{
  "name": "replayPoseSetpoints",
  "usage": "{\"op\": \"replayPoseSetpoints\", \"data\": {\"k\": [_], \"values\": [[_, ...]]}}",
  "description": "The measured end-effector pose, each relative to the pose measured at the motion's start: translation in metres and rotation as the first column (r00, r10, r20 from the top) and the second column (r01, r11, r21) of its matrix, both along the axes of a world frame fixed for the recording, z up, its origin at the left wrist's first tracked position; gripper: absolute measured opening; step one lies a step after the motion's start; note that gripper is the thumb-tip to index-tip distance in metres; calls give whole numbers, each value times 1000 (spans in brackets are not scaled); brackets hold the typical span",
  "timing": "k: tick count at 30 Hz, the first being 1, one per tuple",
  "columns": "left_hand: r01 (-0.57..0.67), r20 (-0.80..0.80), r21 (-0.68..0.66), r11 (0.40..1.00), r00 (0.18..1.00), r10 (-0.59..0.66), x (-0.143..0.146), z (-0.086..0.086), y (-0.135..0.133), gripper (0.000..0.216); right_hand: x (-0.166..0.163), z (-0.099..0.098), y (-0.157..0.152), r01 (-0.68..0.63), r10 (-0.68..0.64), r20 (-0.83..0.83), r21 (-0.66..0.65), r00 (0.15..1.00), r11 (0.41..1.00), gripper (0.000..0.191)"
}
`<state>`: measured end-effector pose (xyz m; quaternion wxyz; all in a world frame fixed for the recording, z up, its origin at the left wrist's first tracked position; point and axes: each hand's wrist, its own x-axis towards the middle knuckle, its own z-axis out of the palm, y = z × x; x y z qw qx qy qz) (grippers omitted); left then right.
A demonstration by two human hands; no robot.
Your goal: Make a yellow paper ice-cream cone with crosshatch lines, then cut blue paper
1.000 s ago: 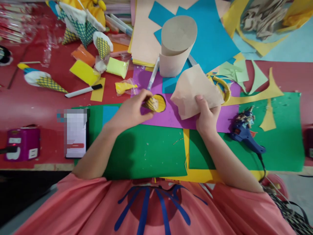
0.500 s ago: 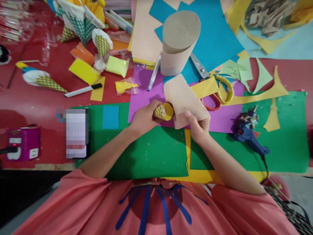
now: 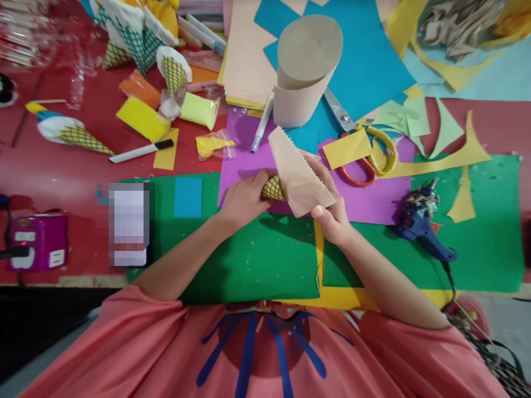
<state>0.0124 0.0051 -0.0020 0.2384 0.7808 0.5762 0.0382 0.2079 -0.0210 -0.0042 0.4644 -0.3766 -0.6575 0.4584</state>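
Note:
My left hand (image 3: 244, 200) is closed round a small yellow cone with a dark grid pattern (image 3: 272, 189), holding it on its side over the purple sheet (image 3: 373, 200). My right hand (image 3: 332, 213) grips a piece of beige paper with a zigzag-cut edge (image 3: 296, 174). The beige piece lies against the open end of the cone and hides most of it. Both hands meet above the join of the purple and green sheets (image 3: 257, 260).
A blue glue gun (image 3: 421, 226) lies right of my hands. Scissors with red and yellow handles (image 3: 360, 152) and a rolled beige tube (image 3: 302, 72) sit behind. Marker (image 3: 141, 152), finished cones (image 3: 78, 137), phone (image 3: 129, 224), purple power strip (image 3: 37, 243) lie left.
My right hand brought the beige piece down and left from beside the tube to the cone, then tilted it over the cone's opening. My left hand shifted slightly right with the cone.

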Motion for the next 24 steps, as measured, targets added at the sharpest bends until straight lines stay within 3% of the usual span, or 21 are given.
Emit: {"op": "replayPoseSetpoints", "data": {"k": [4,8,14,20,24], "values": [[-12,-17,-27,1000,1000,12,2,3,0,40,3,0,1,43,-76,211,156,975,987,56],[36,-41,-56,998,998,-38,3,4,0,39,4,-3,3,-30,-63,342,261,938,965,41],[91,-65,-19,996,994,-92,4,4,0,42,2,-7,4,-45,-59,353,281,934,959,44],[58,-80,-41,998,995,-61,4,5,1,43,4,-4,4,-163,70,373,224,925,961,49],[78,-96,-36,996,992,-81,4,6,0,44,1,-5,2,-84,14,327,202,945,976,38]]}}
